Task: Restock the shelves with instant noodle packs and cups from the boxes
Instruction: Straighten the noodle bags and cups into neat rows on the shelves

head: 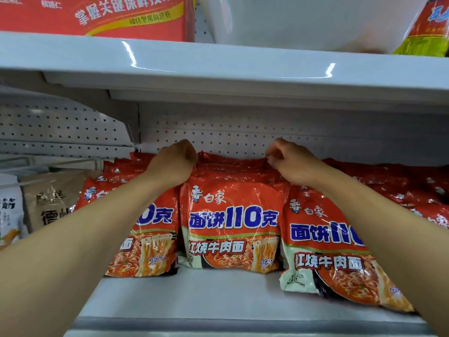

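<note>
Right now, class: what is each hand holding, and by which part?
Both the left hand and right hand pinch the top edge of the middle stack of red noodle packs.

Three rows of red noodle packs front the shelf: left [150, 229], middle [232, 227] and right [330, 242], with more red packs [413, 190] stacked far right, too overlapped to count. Two tan or white bags [52, 200] stand far left. Two hands reach in, left [173, 164] and right [290, 164].
</note>
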A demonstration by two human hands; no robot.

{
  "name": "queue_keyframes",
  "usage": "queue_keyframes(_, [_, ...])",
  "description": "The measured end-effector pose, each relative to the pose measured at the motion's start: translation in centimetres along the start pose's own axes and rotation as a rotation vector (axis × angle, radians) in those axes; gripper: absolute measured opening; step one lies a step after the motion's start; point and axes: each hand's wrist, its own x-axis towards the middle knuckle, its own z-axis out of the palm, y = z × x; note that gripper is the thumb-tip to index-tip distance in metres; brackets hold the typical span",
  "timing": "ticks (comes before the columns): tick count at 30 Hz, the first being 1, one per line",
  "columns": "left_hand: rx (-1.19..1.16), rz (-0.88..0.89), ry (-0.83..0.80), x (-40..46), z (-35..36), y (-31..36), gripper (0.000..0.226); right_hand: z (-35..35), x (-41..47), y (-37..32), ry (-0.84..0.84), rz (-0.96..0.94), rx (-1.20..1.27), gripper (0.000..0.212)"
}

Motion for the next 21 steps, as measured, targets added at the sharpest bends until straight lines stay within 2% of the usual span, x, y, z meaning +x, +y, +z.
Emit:
queue_keyframes(3, [0.03, -0.07, -0.129, 0.9, 0.5, 0.6, 0.032, 0.9, 1.2, -0.2, -0.104, 0.05, -0.066, 0.023])
queue_keyframes(9, [0.07, -0.165, -0.148, 2.4, 1.3, 0.1, 0.027, 1.6, 1.9, 0.2, -0.059, 0.129, -0.04, 0.019])
queue_keyframes(13, [0.183, -0.114, -0.059, 2.9, 1.5, -0.3, 0.029, 1.3, 2.1, 0.2, -0.015, 0.135, 0.09, 0.033])
queue_keyframes(17, [0.084, -0.116, -0.148, 3.5, 2.3, -0.5, 0.028, 1.6, 2.9, 0.0, -0.132, 0.12, 0.078, 0.037])
queue_keyframes(19, [0.032, -0.152, -0.131, 3.8, 2.7, -0.9, 0.029, 2.1, 3.3, 0.3, -0.173, 0.137, 0.04, 0.031])
queue_keyframes(21, [0.044, -0.153, -0.104, 4.0, 3.0, -1.3, 0.029, 2.3, 3.5, 0.9, -0.145, 0.159, 0.023, 0.028])
